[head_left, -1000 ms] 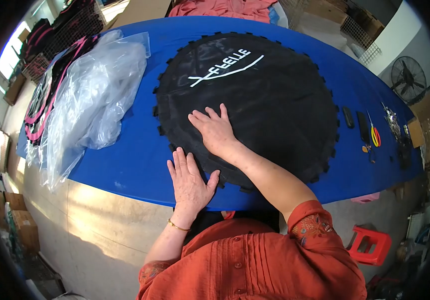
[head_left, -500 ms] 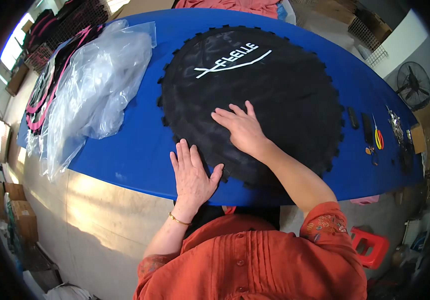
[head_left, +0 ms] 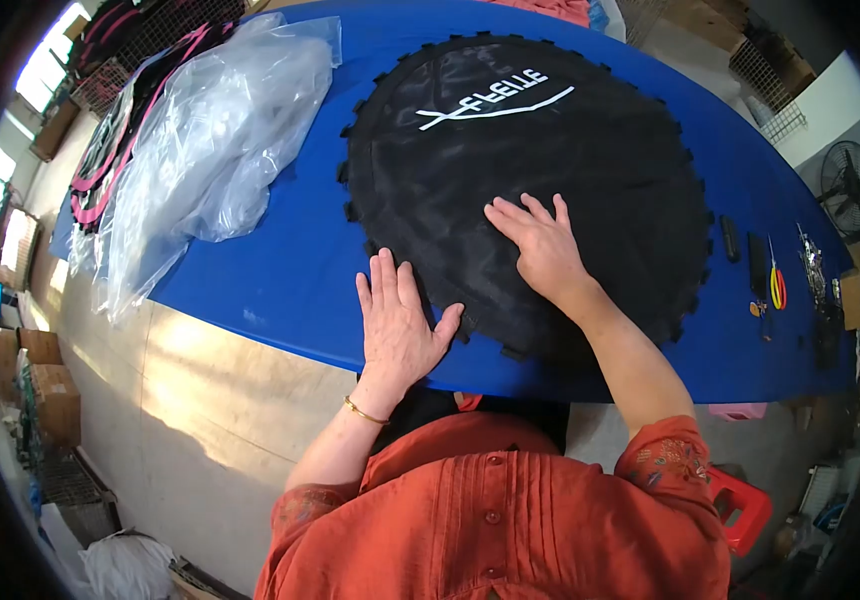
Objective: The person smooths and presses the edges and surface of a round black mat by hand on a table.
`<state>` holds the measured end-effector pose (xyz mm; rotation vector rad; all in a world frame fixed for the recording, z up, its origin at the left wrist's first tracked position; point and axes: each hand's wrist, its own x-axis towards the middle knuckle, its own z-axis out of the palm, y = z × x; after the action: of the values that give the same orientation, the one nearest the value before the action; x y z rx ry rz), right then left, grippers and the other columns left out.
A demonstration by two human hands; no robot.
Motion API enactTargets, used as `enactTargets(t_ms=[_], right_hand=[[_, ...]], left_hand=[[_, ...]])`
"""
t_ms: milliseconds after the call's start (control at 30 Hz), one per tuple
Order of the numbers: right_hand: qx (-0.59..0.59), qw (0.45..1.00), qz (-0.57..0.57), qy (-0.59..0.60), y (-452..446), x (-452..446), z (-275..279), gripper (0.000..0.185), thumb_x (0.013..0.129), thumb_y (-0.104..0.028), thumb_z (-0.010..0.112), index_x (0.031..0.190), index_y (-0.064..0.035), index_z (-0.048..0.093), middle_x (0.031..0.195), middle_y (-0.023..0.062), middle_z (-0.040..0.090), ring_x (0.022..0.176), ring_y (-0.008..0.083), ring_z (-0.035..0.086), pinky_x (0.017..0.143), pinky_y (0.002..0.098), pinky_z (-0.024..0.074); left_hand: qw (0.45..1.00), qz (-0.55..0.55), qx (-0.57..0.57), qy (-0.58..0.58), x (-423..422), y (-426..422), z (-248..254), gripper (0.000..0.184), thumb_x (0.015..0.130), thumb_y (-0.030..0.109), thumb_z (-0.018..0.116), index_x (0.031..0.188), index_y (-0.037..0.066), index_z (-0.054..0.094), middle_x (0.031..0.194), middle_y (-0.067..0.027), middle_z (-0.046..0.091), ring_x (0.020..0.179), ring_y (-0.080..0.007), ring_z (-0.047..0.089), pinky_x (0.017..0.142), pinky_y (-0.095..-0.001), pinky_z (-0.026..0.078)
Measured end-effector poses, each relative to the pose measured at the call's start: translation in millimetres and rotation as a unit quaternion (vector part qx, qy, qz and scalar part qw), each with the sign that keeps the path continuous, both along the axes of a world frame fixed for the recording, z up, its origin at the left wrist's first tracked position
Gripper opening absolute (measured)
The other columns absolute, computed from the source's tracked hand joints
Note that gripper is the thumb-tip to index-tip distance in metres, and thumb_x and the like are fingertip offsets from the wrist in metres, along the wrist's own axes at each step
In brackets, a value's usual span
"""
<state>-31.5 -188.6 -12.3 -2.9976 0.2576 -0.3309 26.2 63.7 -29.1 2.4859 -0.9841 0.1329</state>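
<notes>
"Head camera: what's under the black round mat (head_left: 535, 165)?"
"Blue table (head_left: 280, 270). Right hand (head_left: 550, 258) rests fingers-spread on the mat."
"Left hand (head_left: 398, 328)?"
"Flat, thumb spread, at the mat's near-left rim."

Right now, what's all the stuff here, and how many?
Table: one, blue, centre
Mat: one, black, on table
Lettering: one word, white, on mat
Plastic: uncountable, clear, table's left
Curved pieces: several, pink-black, by plastic
Scissors: one, red-yellow, table's right
Small items: two, black, left of scissors
Metal bits: several, silver, right of scissors
Fan: one, dark, far right
Stool: one, red, lower right
Boxes: several, brown, far left
Dim clutter: uncountable, mixed, picture edges
Bracelet: one, gold, left wrist
Shirt: one, orange-red, bottom
Left hand: one, bare, mat's near-left edge
Right hand: one, bare, on mat
</notes>
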Motion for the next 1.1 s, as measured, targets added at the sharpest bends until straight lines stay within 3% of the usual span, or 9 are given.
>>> enactTargets(t_ms=[267, 567, 800, 1100], right_hand=[[0.023, 0.998, 0.056, 0.011, 15, -52, 10, 0.072, 0.085, 0.015, 0.054, 0.149, -0.0169, 0.063, 0.156, 0.0059, 0.059, 0.146, 0.0383, 0.051, 0.126, 0.0660, 0.0228], [0.019, 0.999, 0.043, -0.016, 16, -5, -3, 0.074, 0.084, 0.013, 0.057, 0.152, -0.0151, 0.060, 0.158, 0.0072, 0.057, 0.146, 0.0391, 0.050, 0.126, 0.0660, 0.0224], [0.010, 0.998, 0.059, -0.004, 27, -38, 4, 0.071, 0.086, 0.012, 0.057, 0.151, -0.0155, 0.061, 0.158, 0.0064, 0.057, 0.146, 0.0383, 0.051, 0.126, 0.0654, 0.0229], [-0.006, 0.999, -0.035, -0.009, 2, -102, 6, 0.072, 0.085, 0.017, 0.056, 0.147, -0.0166, 0.064, 0.154, 0.0053, 0.062, 0.144, 0.0374, 0.054, 0.126, 0.0652, 0.0258]], left_hand=[[1.000, -0.006, 0.003, -0.004, 0, 1, 1, 0.091, 0.093, 0.052, 0.075, 0.150, -0.012, 0.044, 0.164, -0.0382, 0.034, 0.157, -0.0496, 0.030, 0.131, -0.0578, 0.018], [1.000, -0.005, 0.003, -0.014, 0, 1, -4, 0.089, 0.094, 0.051, 0.074, 0.149, -0.012, 0.044, 0.164, -0.0386, 0.033, 0.157, -0.0501, 0.029, 0.131, -0.0576, 0.019], [1.000, -0.004, -0.004, -0.020, 1, 1, -7, 0.089, 0.095, 0.052, 0.073, 0.150, -0.012, 0.044, 0.164, -0.0380, 0.034, 0.157, -0.0502, 0.030, 0.131, -0.0578, 0.019], [1.000, -0.005, 0.007, -0.022, 1, 1, -6, 0.089, 0.096, 0.052, 0.072, 0.150, -0.012, 0.043, 0.165, -0.0376, 0.033, 0.157, -0.0495, 0.029, 0.131, -0.0573, 0.019]])
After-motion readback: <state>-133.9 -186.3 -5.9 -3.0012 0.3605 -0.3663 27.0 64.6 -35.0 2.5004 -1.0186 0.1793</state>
